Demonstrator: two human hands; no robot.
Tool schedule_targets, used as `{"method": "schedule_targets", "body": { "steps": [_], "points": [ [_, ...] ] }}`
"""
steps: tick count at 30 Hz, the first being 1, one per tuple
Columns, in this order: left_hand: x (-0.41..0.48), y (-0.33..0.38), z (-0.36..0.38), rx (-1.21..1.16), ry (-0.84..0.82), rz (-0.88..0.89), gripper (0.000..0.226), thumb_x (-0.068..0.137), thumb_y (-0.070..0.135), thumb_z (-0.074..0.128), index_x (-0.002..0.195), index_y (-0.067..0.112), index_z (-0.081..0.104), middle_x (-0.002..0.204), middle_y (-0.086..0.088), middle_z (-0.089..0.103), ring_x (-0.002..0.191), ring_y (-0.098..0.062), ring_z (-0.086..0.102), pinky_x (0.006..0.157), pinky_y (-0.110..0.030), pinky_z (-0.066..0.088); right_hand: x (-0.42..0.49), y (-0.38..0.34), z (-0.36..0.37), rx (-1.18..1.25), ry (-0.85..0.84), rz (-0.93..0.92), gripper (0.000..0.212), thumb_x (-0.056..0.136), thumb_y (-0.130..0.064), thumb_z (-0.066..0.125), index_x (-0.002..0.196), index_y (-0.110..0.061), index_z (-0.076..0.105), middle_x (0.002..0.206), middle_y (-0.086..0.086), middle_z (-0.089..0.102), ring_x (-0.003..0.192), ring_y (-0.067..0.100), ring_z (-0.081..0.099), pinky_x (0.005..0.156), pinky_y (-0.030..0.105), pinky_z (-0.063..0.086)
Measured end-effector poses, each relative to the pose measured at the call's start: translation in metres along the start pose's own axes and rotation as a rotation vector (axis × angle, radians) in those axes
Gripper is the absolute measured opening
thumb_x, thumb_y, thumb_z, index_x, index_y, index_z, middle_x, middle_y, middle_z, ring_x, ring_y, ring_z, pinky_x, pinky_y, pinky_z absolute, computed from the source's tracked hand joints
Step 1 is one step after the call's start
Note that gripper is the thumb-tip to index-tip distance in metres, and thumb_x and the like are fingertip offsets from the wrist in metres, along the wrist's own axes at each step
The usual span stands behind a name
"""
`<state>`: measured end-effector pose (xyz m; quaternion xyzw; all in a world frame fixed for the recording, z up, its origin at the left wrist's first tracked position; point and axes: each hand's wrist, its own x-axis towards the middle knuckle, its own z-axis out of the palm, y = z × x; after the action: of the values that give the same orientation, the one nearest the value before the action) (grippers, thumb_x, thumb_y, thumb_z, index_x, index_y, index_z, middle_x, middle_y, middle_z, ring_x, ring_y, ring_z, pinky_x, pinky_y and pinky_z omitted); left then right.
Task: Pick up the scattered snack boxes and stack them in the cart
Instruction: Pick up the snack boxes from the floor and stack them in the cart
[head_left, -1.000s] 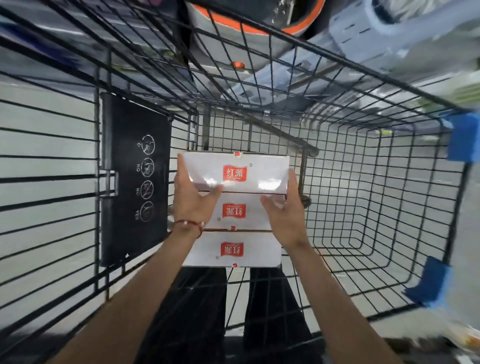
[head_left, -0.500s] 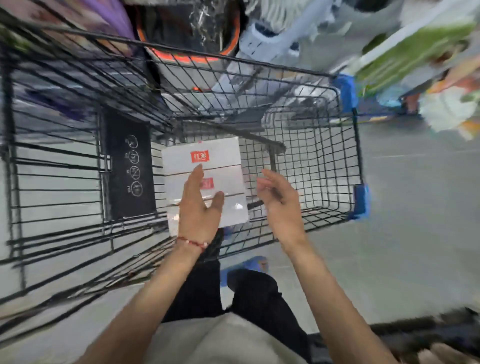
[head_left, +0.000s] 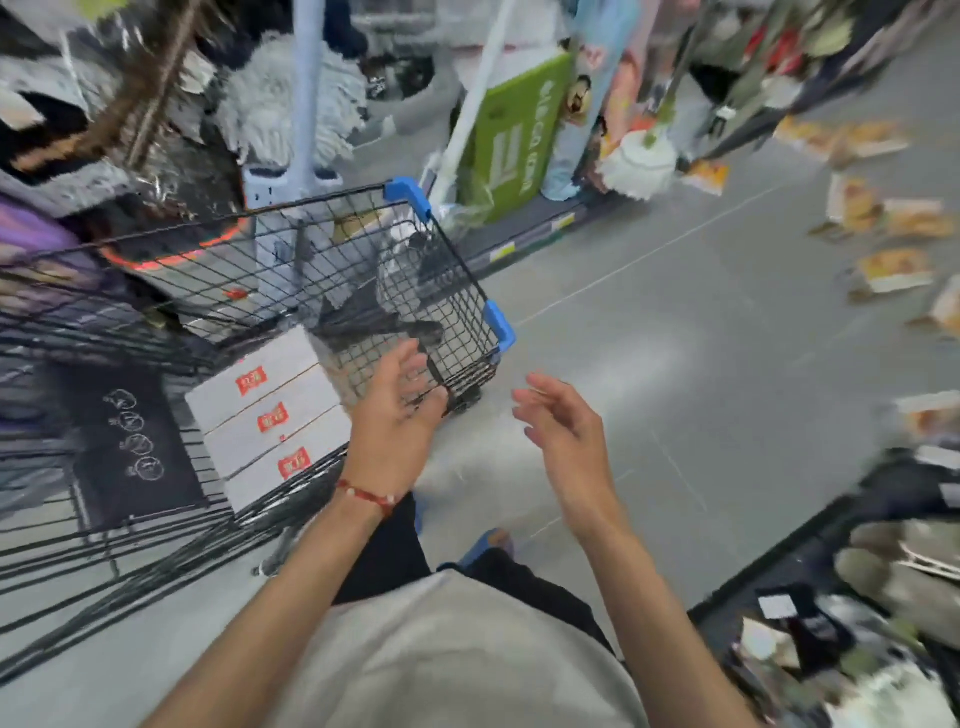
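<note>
Scattered boxes (head_left: 894, 269) blurred — cart (head_left: 500, 328) partly cropped.

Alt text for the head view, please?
Two empty, open hands: left hand by the black wire cart, right hand over the grey floor. The cart holds white snack boxes; scattered boxes litter the floor.

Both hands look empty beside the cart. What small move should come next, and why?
Probably reach the right hand toward the scattered boxes on the floor, off to the right. Both it and the left hand are open and hold nothing, and three white boxes already lie in the cart.
</note>
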<state>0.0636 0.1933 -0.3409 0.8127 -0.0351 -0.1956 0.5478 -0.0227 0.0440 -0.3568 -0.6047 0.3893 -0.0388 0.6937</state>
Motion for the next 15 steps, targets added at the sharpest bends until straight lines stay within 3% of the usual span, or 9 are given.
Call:
{"method": "schedule_targets", "body": {
  "steps": [5,11,15],
  "points": [
    [0.003,0.044,0.071,0.010,-0.212,0.077,0.048,0.095,0.002,0.061,0.139,0.017,0.048,0.126,-0.002,0.059,0.101,-0.012,0.063,0.083,-0.006,0.047,-0.012,-0.009,-0.069,0.146,0.153,0.031,0.024,0.099,-0.004,0.063,0.114,-0.021,0.070,0.113,0.009,0.075,0.102,0.017,0.068,0.099,0.035,0.051],
    [0.031,0.085,0.159,0.066,-0.403,0.172,0.042,0.094,-0.006,0.058,0.131,0.012,0.053,0.118,0.001,0.060,0.089,0.022,0.057,0.081,-0.003,0.043,0.009,-0.026,-0.135,0.282,0.322,0.036,0.021,0.095,-0.012,0.068,0.113,-0.023,0.070,0.117,0.011,0.075,0.100,0.016,0.070,0.093,0.028,0.052],
    [0.068,0.112,0.222,0.108,-0.515,0.210,0.042,0.094,-0.006,0.058,0.133,0.010,0.055,0.119,0.002,0.061,0.092,0.018,0.059,0.082,-0.004,0.044,0.041,-0.044,-0.184,0.333,0.427,0.050,0.022,0.100,-0.009,0.062,0.116,-0.021,0.069,0.119,0.009,0.074,0.097,0.012,0.072,0.088,0.021,0.054]
  ]
}}
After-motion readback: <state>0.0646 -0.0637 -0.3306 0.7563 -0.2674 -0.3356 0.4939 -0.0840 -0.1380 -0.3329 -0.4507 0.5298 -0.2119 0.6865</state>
